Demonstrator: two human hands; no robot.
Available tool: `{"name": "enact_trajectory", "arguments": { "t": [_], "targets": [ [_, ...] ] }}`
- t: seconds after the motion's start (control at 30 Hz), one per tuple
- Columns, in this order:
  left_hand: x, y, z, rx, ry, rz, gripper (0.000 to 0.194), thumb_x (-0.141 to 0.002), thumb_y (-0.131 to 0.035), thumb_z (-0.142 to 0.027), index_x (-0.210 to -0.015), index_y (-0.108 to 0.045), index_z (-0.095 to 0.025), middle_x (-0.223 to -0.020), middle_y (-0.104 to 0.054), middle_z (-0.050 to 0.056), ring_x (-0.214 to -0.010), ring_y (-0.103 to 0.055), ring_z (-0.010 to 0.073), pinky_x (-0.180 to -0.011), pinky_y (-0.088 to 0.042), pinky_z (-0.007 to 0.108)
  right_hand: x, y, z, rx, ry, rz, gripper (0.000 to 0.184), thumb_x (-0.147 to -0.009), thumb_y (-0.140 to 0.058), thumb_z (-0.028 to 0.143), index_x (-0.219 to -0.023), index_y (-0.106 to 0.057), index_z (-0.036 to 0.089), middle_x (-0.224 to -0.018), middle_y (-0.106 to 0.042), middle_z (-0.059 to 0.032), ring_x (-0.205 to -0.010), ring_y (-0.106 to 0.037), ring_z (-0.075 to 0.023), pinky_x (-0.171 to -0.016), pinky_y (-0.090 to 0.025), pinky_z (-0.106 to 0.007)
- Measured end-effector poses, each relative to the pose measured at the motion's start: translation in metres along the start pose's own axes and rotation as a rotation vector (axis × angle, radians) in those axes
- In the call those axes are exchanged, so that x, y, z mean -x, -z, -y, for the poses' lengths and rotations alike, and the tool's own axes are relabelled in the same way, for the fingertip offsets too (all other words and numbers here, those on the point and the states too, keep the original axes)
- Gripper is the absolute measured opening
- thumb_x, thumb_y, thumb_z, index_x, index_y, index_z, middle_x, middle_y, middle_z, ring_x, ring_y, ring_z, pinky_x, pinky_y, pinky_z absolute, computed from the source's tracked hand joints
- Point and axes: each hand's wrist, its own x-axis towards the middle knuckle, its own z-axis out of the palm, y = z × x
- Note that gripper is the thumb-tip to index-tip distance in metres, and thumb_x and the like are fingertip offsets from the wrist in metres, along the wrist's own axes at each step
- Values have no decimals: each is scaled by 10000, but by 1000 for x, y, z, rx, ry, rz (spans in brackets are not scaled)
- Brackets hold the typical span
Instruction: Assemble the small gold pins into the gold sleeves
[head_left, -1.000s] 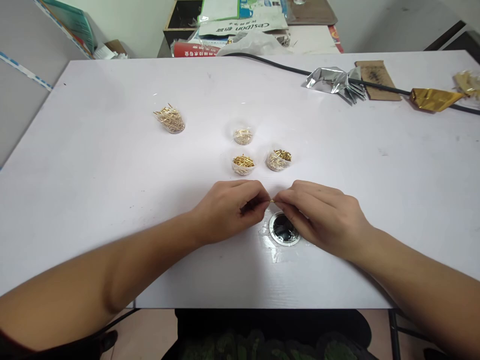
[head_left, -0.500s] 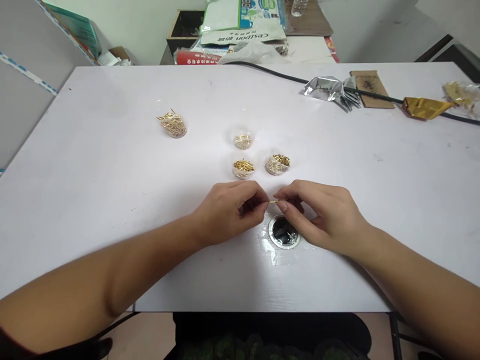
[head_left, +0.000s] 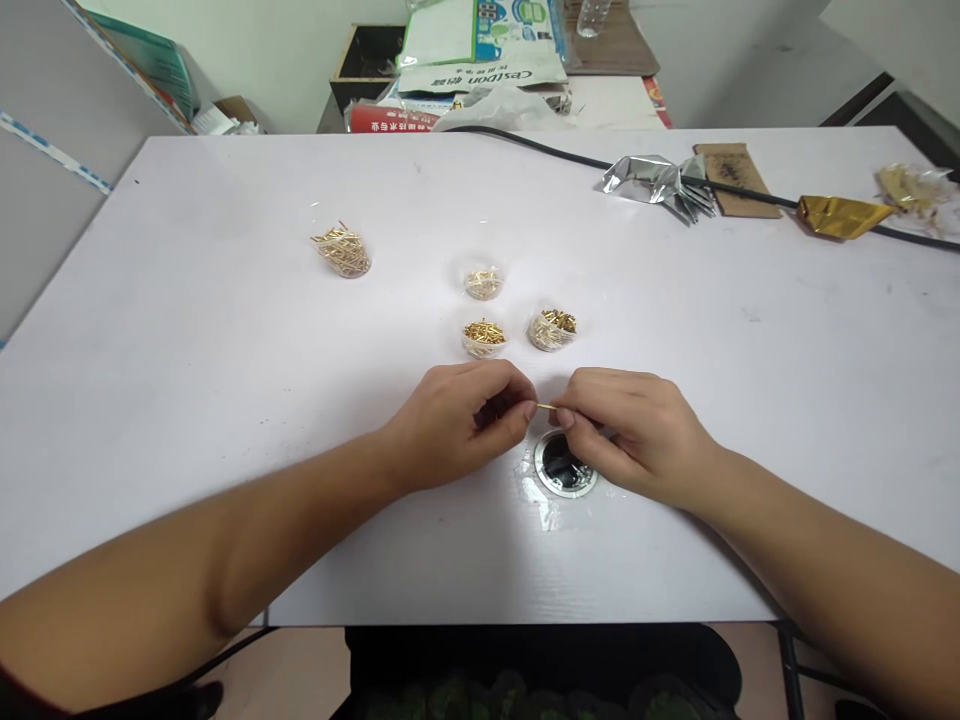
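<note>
Between my two hands a thin gold-coloured metal pin (head_left: 546,407) stretches sideways. My left hand (head_left: 472,420) pinches its left end between thumb and forefinger. The thumb and fingers of my right hand (head_left: 637,430) are closed on the other end. Just below the fingertips, a round black grommet with a silver rim (head_left: 541,478) is taped to the table, partly covered by my right thumb. Beyond my hands stand small clear cups of gold pieces: one cup (head_left: 484,345) at the near left, another (head_left: 553,334) at the right and a third (head_left: 484,284) behind.
A fuller cup of long gold pins (head_left: 345,255) leans farther left on the white table (head_left: 187,360). Along the back right runs a black cable (head_left: 555,152) with silver foil (head_left: 652,182) and gold foil (head_left: 840,217) around it, crossing a piece of cardboard (head_left: 735,180).
My right fingers have closed from a looser pose onto the right end of the pin. My left hand keeps its pinch in nearly the same place. The view has shifted slightly.
</note>
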Motion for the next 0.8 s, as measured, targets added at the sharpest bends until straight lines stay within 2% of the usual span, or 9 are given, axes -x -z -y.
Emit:
{"name": "enact_trajectory", "arguments": {
  "t": [0.13, 0.47, 0.8],
  "targets": [
    [-1, 1, 0, -23, -22, 40, 102, -880, -523, -170, -818, -596, -135, -613, -547, -43, -509, -421, 36, -511, -368, 150, 0, 1, 0, -41, -24, -3, 163, -865, -463, 53, -770, -507, 178, -607, -470, 9, -560, -439, -104, -524, -351, -230],
    [-1, 2, 2, 45, -41, 40, 86, -845, -556, -127, -783, -615, -128, -597, -527, -48, -517, -428, 29, -516, -361, 137, -1, 0, 1, -87, -71, 23, 155, -877, -464, 74, -768, -537, 156, -614, -497, 9, -561, -444, -88, -532, -362, -210],
    [-1, 2, 0, 30, -6, 51, 92, -854, -554, -146, -799, -626, -130, -605, -548, -46, -515, -431, 27, -507, -358, 138, -2, -1, 2, -74, -60, -14, 171, -879, -465, 73, -751, -536, 162, -599, -488, 12, -540, -433, -87, -515, -355, -214]
  ]
}}
